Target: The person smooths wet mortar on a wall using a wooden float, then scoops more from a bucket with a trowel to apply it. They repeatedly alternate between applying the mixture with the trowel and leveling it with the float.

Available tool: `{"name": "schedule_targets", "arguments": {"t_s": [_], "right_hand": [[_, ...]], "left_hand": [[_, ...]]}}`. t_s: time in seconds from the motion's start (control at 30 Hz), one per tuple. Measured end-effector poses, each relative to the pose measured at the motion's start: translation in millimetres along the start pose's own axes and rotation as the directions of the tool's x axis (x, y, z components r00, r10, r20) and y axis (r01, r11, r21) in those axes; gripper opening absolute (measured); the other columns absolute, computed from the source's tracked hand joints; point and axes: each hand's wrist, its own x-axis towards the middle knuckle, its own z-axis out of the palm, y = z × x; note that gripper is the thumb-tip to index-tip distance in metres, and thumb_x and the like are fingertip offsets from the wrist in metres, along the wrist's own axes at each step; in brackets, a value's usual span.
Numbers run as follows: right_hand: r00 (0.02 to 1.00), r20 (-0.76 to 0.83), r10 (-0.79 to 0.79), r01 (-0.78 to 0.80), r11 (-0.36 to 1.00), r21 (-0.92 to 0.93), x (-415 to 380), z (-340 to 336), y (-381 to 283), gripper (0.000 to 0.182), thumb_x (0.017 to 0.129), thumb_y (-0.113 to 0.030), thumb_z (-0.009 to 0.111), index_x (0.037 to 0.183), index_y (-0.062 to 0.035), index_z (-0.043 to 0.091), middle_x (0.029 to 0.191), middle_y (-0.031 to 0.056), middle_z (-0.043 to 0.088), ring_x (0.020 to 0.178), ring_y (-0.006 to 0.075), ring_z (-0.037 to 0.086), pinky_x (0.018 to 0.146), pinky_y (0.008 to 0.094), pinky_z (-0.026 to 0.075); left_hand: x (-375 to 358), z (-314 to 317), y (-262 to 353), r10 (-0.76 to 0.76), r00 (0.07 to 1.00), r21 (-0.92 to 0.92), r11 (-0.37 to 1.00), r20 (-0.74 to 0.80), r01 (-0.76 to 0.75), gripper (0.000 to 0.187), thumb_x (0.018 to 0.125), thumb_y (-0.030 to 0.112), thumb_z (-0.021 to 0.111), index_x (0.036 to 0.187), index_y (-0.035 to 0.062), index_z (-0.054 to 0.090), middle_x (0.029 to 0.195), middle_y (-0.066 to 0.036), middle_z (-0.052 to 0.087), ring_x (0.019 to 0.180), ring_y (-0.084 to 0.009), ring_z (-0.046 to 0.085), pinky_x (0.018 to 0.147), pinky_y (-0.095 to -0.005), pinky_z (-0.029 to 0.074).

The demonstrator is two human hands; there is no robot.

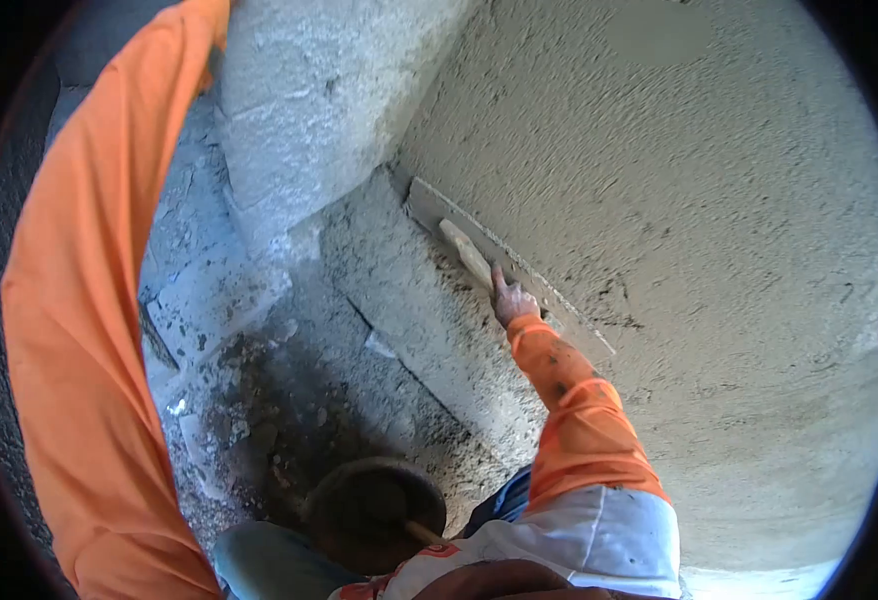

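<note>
My right hand [511, 300] is closed around the pale handle of a long plastering trowel [427, 205], one finger stretched along the grip. The trowel's blade slants down to the right, its long edge at the foot of the rough grey plastered wall [719, 200]. My left arm, in an orange sleeve [79, 330], reaches up along the left side to the top of the view. The left hand itself is out of sight.
A dark round bucket [321, 505] stands between my legs, with a wooden handle [424, 533] sticking out. Rubble and dust [259, 420] cover the ground at left. A pale block-like concrete surface [329, 100] rises at the top, meeting the wall in a corner.
</note>
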Motion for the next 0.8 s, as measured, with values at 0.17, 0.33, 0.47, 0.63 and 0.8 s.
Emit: {"name": "schedule_targets", "arguments": {"t_s": [0.17,0.33,0.47,0.63,0.8], "right_hand": [[0.966,-0.254,0.053,-0.042,0.998,0.047,-28,-190,40,0.061,0.085,-0.027,0.047,0.138,-0.0213,0.018,0.105,0.0279,0.056,0.092,0.0383,0.059,0.078,0.0478,0.047],[0.77,-0.627,0.119,-0.061,0.992,0.113,-81,-400,83,0.06,0.083,-0.029,0.055,0.134,-0.0129,0.027,0.099,0.0271,0.058,0.094,0.0414,0.057,0.083,0.0436,0.046],[0.355,-0.927,0.122,-0.065,0.992,0.105,-89,-521,142,0.056,0.083,-0.038,0.056,0.127,-0.0082,0.04,0.104,0.025,0.058,0.098,0.0399,0.056,0.086,0.0415,0.044],[0.042,-0.973,0.227,0.001,0.974,0.228,-73,-639,209,0.059,0.076,-0.045,0.063,0.109,0.0029,0.05,0.084,0.0191,0.062,0.071,0.0284,0.062,0.065,0.0368,0.05],[-0.011,-0.941,0.338,0.229,0.917,0.327,-21,-522,134,0.041,0.081,-0.036,0.058,0.093,0.0033,0.053,0.066,0.0146,0.059,0.055,0.0262,0.059,0.052,0.0363,0.049]], "left_hand": [[6,-3,-1,-0.047,0.989,-0.12,0.991,0.137,0.063,0.072,0.073,0.06,0.058,0.113,0.0003,0.054,0.107,-0.025,0.057,0.106,-0.0377,0.052,0.09,-0.0388,0.04],[19,6,-16,-0.042,0.998,0.095,0.995,0.037,0.038,0.087,0.066,0.075,0.048,0.118,0.0056,0.054,0.116,-0.019,0.055,0.113,-0.0342,0.048,0.097,-0.0375,0.033],[20,3,-8,-0.055,0.997,0.003,0.998,0.06,0.055,0.083,0.063,0.073,0.055,0.113,0.0064,0.058,0.11,-0.02,0.059,0.109,-0.0356,0.05,0.094,-0.0379,0.036],[17,4,-6,-0.086,0.995,0.073,0.994,0.042,0.082,0.083,0.065,0.072,0.055,0.113,0.0044,0.057,0.11,-0.02,0.058,0.108,-0.0352,0.051,0.094,-0.0377,0.036],[16,5,-7,-0.076,0.997,0.082,0.994,0.014,0.074,0.089,0.065,0.074,0.054,0.118,0.0022,0.054,0.115,-0.02,0.056,0.111,-0.0358,0.049,0.096,-0.0377,0.034]]}}
